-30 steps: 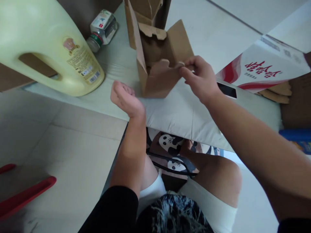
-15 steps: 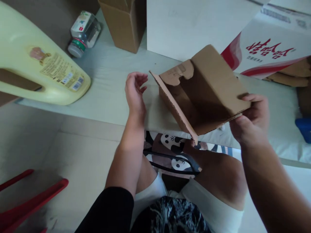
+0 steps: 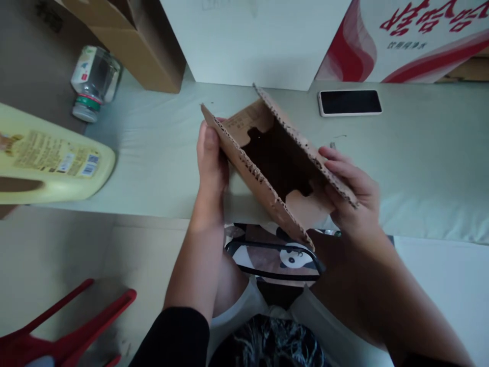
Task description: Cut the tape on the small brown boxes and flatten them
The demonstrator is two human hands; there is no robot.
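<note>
The counter (image 3: 160, 168), covered in pale green cloth, extends across the view above a light floor (image 3: 133, 250). A white box (image 3: 252, 46) and a red-and-white carton (image 3: 367, 51) stand at its rear. A yellow jug (image 3: 80, 173) is at the left. The open cardboard box (image 3: 278, 163) is tilted between both hands, near the counter's front edge. The left hand's (image 3: 212, 158) fingers grip its left corner; the right hand's (image 3: 355, 191) fingers grip its right flap. A phone (image 3: 350, 103) lies behind the right hand.

Black sleeves (image 3: 173, 334), pale shorts (image 3: 244, 308), black top (image 3: 271, 344) with whitish streaks
</note>
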